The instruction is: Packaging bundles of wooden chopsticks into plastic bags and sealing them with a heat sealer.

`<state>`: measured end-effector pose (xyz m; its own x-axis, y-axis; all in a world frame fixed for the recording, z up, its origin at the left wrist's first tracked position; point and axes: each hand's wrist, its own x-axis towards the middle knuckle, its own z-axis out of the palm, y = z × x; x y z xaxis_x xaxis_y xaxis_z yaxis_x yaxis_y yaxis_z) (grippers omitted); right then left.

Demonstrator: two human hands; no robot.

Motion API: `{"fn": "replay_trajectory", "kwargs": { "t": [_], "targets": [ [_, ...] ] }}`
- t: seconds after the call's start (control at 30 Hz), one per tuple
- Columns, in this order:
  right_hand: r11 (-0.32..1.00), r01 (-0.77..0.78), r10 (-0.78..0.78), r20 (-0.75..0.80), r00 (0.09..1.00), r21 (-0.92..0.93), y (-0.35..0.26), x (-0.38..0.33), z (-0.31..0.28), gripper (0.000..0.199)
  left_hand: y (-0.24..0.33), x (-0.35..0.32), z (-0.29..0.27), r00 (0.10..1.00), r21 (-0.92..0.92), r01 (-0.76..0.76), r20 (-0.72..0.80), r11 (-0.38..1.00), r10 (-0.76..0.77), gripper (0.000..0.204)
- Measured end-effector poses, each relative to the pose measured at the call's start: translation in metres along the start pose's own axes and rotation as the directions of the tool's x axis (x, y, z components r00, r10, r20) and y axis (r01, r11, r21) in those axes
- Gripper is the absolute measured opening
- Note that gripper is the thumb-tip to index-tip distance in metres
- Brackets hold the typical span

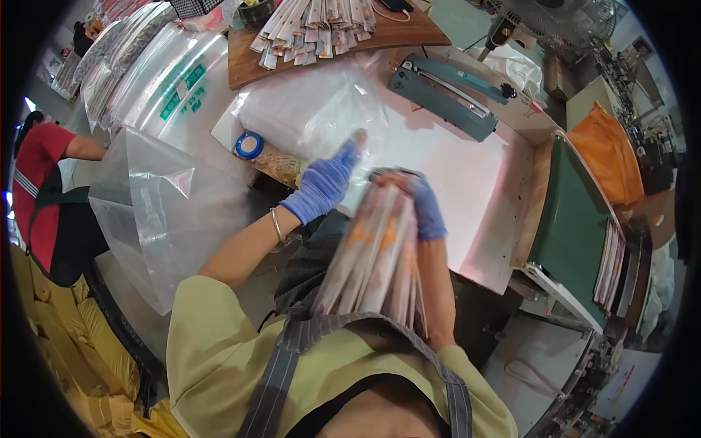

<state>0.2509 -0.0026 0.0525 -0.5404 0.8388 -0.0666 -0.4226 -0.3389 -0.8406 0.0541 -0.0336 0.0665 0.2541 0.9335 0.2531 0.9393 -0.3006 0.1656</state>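
Note:
My right hand [427,208], in a blue-purple glove with bare fingertips, is closed around the top of a bundle of long slim printed paper packets [369,255]. The bundle hangs down toward my chest, close to my striped apron. My left hand [326,182], in a matching glove, reaches forward with its fingers stretched out. Its fingertips are at the edge of a stack of clear plastic bags [307,102] on the white worktop [467,175]. Whether they touch the film I cannot tell. A roll of tape with a blue core [249,144] sits left of that hand.
A blue-green bag sealer [445,95] lies at the worktop's back. Beyond the bags, a wooden board [244,55] bears a heap of packets. On the right is a green belt [566,219] with several packets. A co-worker in red [47,175] stands left, past large plastic-wrapped bundles [171,80].

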Motion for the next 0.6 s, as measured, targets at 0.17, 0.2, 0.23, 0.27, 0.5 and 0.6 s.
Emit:
{"fn": "replay_trajectory", "kwargs": {
  "t": [0.17, 0.2, 0.23, 0.27, 0.5, 0.6],
  "targets": [
    [0.995, -0.068, 0.078, 0.151, 0.985, -0.07, 0.063, 0.044, 0.044, 0.039, -0.018, -0.078, -0.001, 0.977, -0.005, -0.214, -0.02, 0.977, 0.214, 0.063],
    [0.969, -0.24, 0.223, 0.189, 0.956, 0.067, 0.086, 0.068, 0.009, 0.047, -0.009, -0.086, 0.004, 0.969, -0.043, -0.223, -0.123, 0.974, 0.216, 0.062],
    [0.969, -0.239, 0.222, 0.193, 0.956, 0.069, 0.095, 0.068, 0.006, 0.047, -0.008, -0.095, 0.011, 0.969, -0.038, -0.221, -0.122, 0.975, 0.215, 0.062],
    [0.993, -0.115, 0.11, 0.107, 0.988, 0.036, 0.102, 0.061, 0.006, 0.045, -0.007, -0.099, 0.019, 0.967, -0.08, -0.169, -0.209, 0.982, 0.149, 0.062],
    [0.964, 0.175, -0.113, -0.286, 0.952, 0.201, 0.017, -0.074, -0.01, 0.042, 0.08, -0.015, 0.043, 0.96, -0.196, -0.254, -0.175, 0.947, 0.221, 0.058],
    [0.966, 0.102, 0.04, -0.525, 0.85, 0.239, 0.048, -0.15, -0.022, 0.053, 0.107, -0.036, 0.024, 0.862, -0.236, -0.501, -0.053, 0.833, 0.504, 0.062]
  ]
}}
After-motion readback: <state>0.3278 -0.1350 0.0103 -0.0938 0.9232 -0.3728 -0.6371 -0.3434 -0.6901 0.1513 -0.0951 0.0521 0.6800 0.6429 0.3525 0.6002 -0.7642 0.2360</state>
